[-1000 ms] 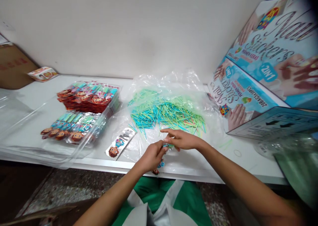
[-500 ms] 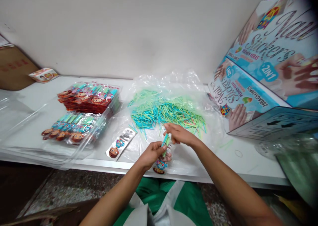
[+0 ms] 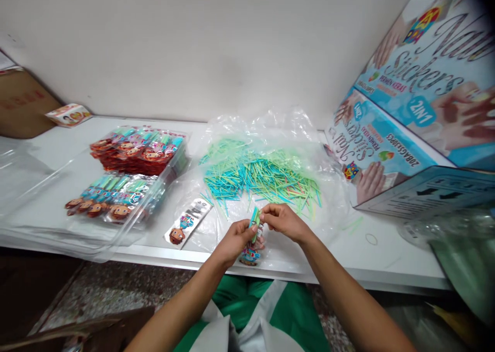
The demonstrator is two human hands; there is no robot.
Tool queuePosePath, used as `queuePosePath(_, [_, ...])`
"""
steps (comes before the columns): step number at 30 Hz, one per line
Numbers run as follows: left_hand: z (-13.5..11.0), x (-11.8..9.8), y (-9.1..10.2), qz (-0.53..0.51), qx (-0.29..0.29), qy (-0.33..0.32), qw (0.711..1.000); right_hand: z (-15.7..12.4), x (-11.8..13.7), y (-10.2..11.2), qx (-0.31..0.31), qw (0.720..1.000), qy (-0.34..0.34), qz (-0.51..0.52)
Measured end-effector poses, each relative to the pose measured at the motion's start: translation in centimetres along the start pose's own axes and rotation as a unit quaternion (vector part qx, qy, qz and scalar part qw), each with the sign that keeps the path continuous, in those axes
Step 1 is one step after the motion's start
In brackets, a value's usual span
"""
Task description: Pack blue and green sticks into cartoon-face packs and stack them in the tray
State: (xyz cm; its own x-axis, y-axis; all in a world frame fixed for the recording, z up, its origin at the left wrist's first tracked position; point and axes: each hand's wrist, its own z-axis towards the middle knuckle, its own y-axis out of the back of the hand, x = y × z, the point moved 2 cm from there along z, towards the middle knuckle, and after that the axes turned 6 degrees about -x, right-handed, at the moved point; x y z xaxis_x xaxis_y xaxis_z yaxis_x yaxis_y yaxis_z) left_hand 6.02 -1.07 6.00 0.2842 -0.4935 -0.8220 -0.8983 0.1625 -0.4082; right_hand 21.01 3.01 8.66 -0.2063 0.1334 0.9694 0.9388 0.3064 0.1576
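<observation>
Near the table's front edge, my left hand [image 3: 237, 241] is closed around a small clear packet [image 3: 249, 256] printed with a cartoon figure. Blue and green sticks [image 3: 255, 217] show at the packet's upper end. My right hand [image 3: 282, 222] pinches at that same end, thumb against fingertips; whether it grips the film or a stick is hard to tell. Behind both hands a heap of thin blue and green sticks [image 3: 266, 179] lies on a clear plastic sheet [image 3: 330, 197]. To the left, a flat packet [image 3: 188, 222] with the same print lies on the table.
A clear plastic tray [image 3: 127, 233] on the left holds a stack of filled packets [image 3: 131, 153] and a front row of packets [image 3: 112, 200]. Printed cartons [image 3: 398, 135] stand at the right. A brown box [image 3: 25, 107] and a small box [image 3: 69, 115] are at the far left.
My right hand has come down and closed its fingertips at the packet's upper end. My left hand keeps its hold, almost in the same place.
</observation>
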Motion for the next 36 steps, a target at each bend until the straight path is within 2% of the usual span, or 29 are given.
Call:
queuePosePath(4, [0.1, 0.0, -0.2, -0.010, -0.002, 0.003, 1.000, -0.3, -0.4, 0.2, -0.020, 0.999, 0.010, -0.033])
queuePosePath(8, [0.1, 0.1, -0.3, -0.011, 0.000, 0.011, 1.000, -0.6, -0.4, 0.2, -0.046, 0.999, 0.014, 0.004])
queuePosePath(16, [0.1, 0.1, -0.2, -0.006, 0.018, -0.002, 1.000, -1.0, 1.1, -0.2, -0.034, 0.999, 0.017, -0.005])
queuePosePath(23, [-0.1, 0.1, -0.3, 0.003, 0.030, 0.008, 1.000, -0.6, 0.3, -0.1, -0.037, 0.999, 0.036, -0.018])
queuePosePath(32, [0.0, 0.2, -0.4, -0.010, 0.022, 0.013, 1.000, -0.5, -0.6, -0.2, -0.081, 0.995, 0.056, -0.028])
queuePosePath(36, [0.1, 0.3, -0.3, -0.006, 0.021, 0.011, 1.000, -0.6, -0.3, -0.4, -0.067, 0.996, 0.061, -0.026])
